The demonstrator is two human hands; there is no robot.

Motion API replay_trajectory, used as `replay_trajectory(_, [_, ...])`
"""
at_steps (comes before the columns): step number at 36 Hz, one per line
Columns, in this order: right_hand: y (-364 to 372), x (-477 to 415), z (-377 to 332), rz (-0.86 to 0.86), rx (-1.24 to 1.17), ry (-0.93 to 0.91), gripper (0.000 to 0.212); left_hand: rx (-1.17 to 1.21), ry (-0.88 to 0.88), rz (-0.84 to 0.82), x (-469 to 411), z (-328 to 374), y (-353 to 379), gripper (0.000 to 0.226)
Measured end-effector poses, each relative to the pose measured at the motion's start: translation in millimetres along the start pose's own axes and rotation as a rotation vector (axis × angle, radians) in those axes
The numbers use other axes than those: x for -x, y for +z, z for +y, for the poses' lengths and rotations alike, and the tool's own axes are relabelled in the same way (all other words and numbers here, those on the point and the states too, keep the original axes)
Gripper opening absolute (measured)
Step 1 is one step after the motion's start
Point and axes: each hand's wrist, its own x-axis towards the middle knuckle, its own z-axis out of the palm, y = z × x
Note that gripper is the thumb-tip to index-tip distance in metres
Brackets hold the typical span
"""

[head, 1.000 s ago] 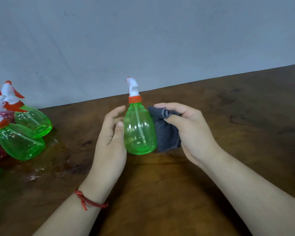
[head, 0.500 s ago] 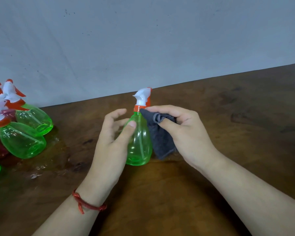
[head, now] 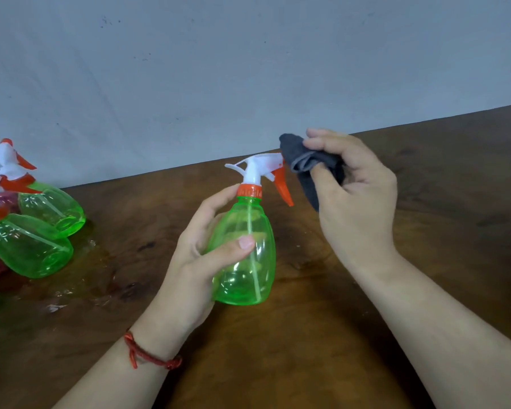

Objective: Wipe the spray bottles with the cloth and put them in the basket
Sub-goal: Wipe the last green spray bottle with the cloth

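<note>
Spray bottle (head: 245, 261): translucent green body, orange collar + trigger, white head. Cloth (head: 307, 163): dark grey, plain. Table (head: 425, 202): dark brown, wood grain. Wall (head: 248, 69): pale blue-grey, dark specks. Wrist cord (head: 148, 354): red. 2 bottles at left (head: 30, 246): same green, white/orange heads.

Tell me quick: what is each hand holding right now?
Left hand: grips the green spray bottle by its body.
Right hand: pinches the bunched grey cloth.
</note>
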Motion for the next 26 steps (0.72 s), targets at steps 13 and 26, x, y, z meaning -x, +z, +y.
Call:
replay_trajectory(13, [9.5, 14.6, 2.4, -0.537, 0.186, -0.293, 0.046, -0.006, -0.022, -0.009, -0.8, 2.3, 8.6, 0.059])
replay_trajectory(26, [7.0, 12.2, 2.7, -0.416, 0.269, -0.299, 0.045, 0.193, 0.025, 0.135, -1.4, 8.7, 1.9, 0.062])
